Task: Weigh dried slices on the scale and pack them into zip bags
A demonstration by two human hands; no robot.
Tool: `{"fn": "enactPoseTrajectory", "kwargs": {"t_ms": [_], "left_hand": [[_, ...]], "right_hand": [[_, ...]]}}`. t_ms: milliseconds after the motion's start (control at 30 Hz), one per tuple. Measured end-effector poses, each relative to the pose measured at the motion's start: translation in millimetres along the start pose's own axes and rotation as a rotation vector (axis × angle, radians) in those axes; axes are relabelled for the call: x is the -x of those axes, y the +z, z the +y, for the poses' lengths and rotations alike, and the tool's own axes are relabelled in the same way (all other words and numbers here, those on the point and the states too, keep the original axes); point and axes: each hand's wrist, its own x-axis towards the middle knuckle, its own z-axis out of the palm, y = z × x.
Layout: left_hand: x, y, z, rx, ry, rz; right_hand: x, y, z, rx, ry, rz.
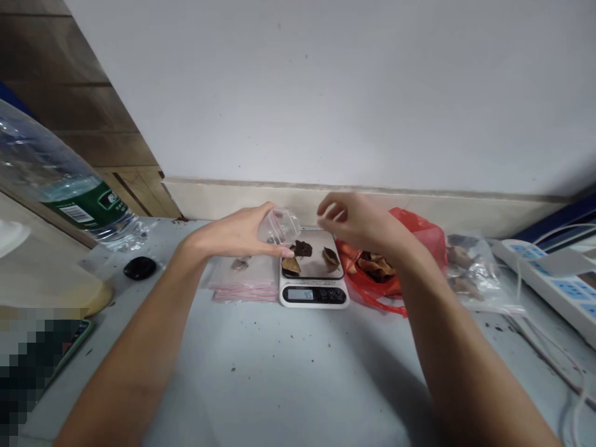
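Note:
My left hand [242,231] pinches a small clear zip bag [285,226], its mouth spread towards the right, over the left part of a white kitchen scale [285,298]. Three brown dried pieces, which look like peel, lie on the scale's plate: a dark piece [303,248], a tan piece [291,266] by my left thumb, and a curled piece [330,257]. The lit display shows digits like 45. Right of the plate, my right hand [356,220] hovers with fingers bent and apart, nothing visible in them. Beneath it sits a red plastic bag [419,233] holding more dried pieces [375,266].
Flat zip bags [244,292] lie left of the scale. A filled clear bag [470,267] and a white power strip [554,279] with cables are at right. At left stand a large water bottle [88,192] and a black oval object [139,268]. A wall [349,112] rises behind.

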Motion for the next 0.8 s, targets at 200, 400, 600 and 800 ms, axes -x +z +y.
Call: {"fn": "enactPoseTrajectory", "kwargs": {"t_ms": [200, 400, 600, 800], "left_hand": [[7.2, -10.8, -10.8, -0.037, -0.019, -0.014], [2.5, -2.9, -7.2, -0.092, -0.035, -0.105], [0.0, -2.2, -8.2, -0.072, -0.054, -0.085], [5.9, -9.4, -22.5, -0.111, -0.070, -0.103]], "right_hand": [[-5.5, 6.7, 17.7, 0.319, 0.128, -0.396], [-6.2, 6.4, 11.1, 0.029, -0.079, -0.222], [-1.4, 10.2, -1.4, -0.121, -0.214, -0.054], [-12.7, 33.5, 6.3, 0.216, -0.132, -0.256]]}}
